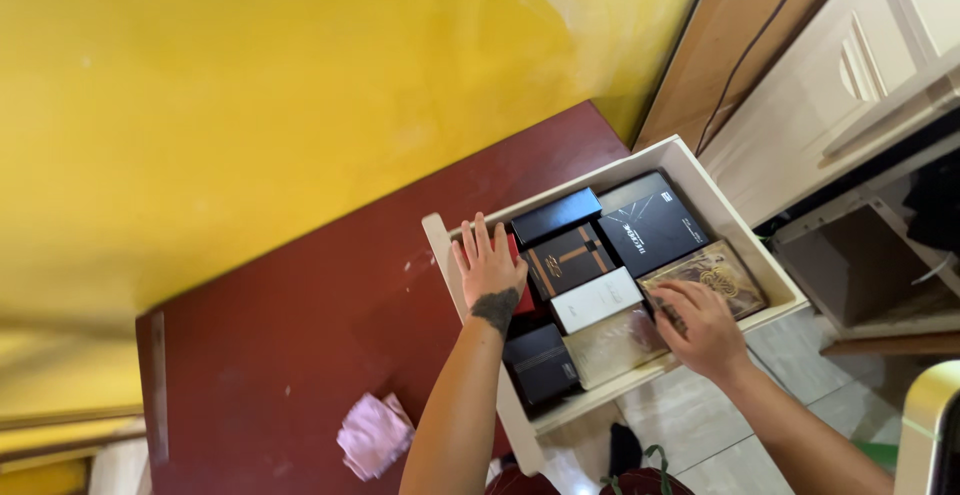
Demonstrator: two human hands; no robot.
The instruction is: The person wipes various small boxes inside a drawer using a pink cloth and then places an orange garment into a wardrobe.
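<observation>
A cream wooden drawer (702, 188) lies pulled out on a dark red floor, filled with flat boxes. My left hand (486, 264) rests flat, fingers apart, on a red box at the drawer's left end, beside a black and brown box (568, 259). My right hand (703, 327) has its fingers curled on the edge of a gold patterned box (724, 277) and a pale translucent box (612, 343). Between them lies a white box (596, 300). A large black box (650, 223) and a slim black box (556, 216) sit at the back, another black box (540, 363) in front.
A crumpled pink cloth (374, 435) lies on the dark red floor (330, 315). A yellow wall (250, 105) rises behind. Cream furniture (850, 85) with an empty drawer opening stands at the right, over pale tiled floor (700, 435).
</observation>
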